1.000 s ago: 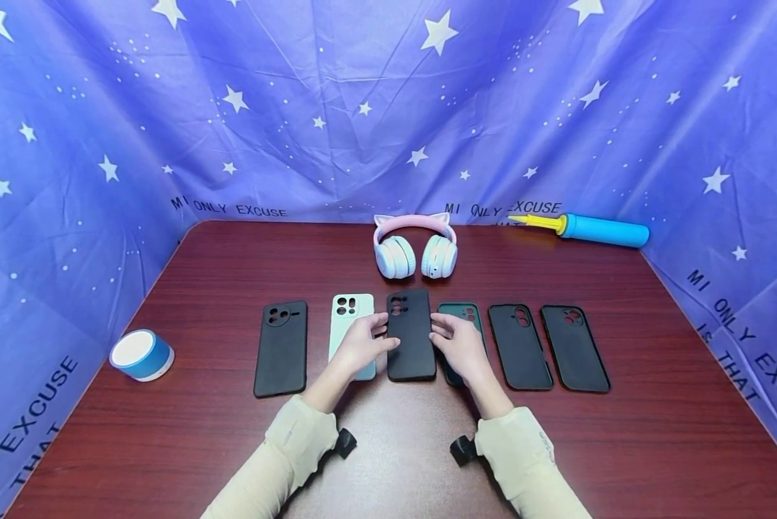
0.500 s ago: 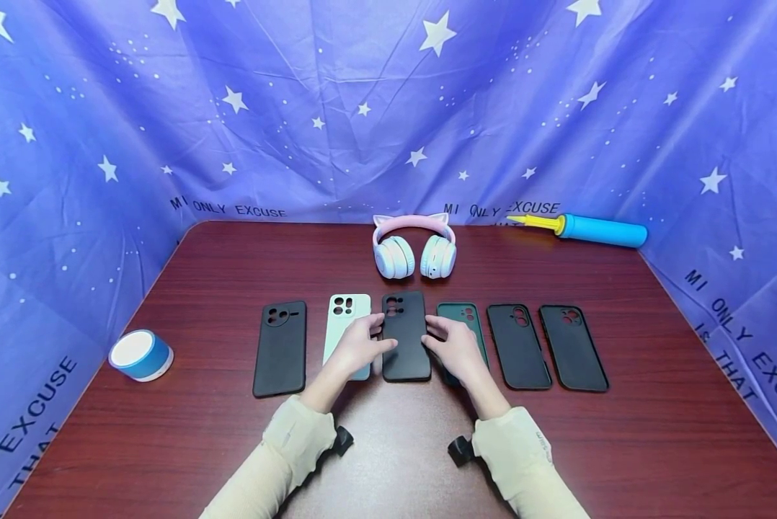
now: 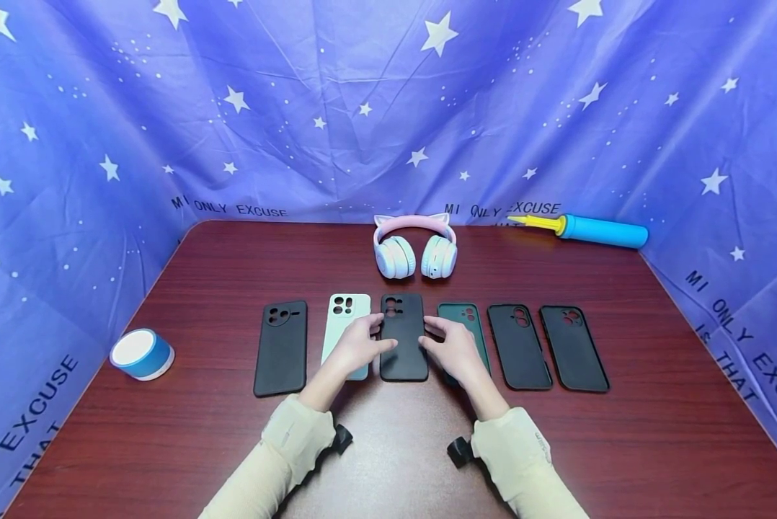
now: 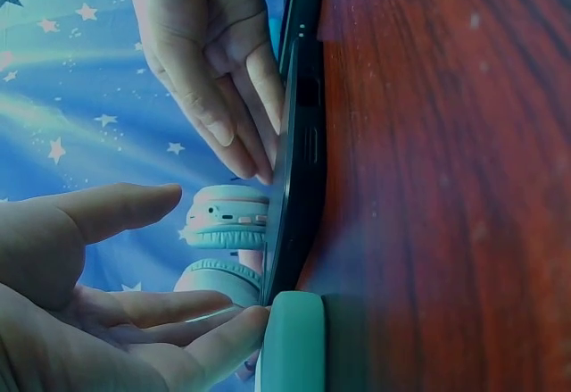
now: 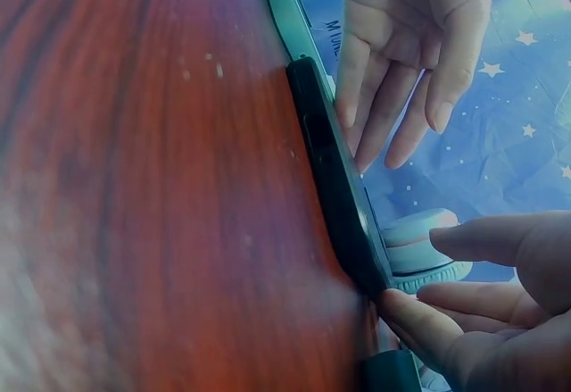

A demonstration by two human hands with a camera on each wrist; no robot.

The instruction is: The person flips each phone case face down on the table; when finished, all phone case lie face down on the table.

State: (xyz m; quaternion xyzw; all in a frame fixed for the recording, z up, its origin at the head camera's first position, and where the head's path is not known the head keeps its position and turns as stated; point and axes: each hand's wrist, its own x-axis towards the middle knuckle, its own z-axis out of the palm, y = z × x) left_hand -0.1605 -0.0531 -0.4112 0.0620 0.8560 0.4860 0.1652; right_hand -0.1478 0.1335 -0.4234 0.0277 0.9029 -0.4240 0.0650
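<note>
A black phone case (image 3: 403,339) lies back side up in the middle of a row of phone cases. My left hand (image 3: 357,344) is at its left edge, above a mint green phone case (image 3: 346,305), with thumb and fingers apart. On the other side, my right hand (image 3: 455,347) has its fingertips at the black case's right edge and partly covers a dark green phone case (image 3: 455,311). In the left wrist view the left fingers (image 4: 234,329) are extended near the mint case. The right fingers (image 5: 419,325) reach the black case's end in the right wrist view.
Another black phone case (image 3: 280,349) lies at the row's left end. Two black cases (image 3: 520,349) lie on the right, inner side up. White and pink headphones (image 3: 416,246) stand behind. A blue pump (image 3: 604,231) is back right, a blue and white cylinder (image 3: 142,355) far left.
The middle black case has shifted left and come down flat on the table. Both hands have moved slightly left with it, and the right fingers have eased onto its edge.
</note>
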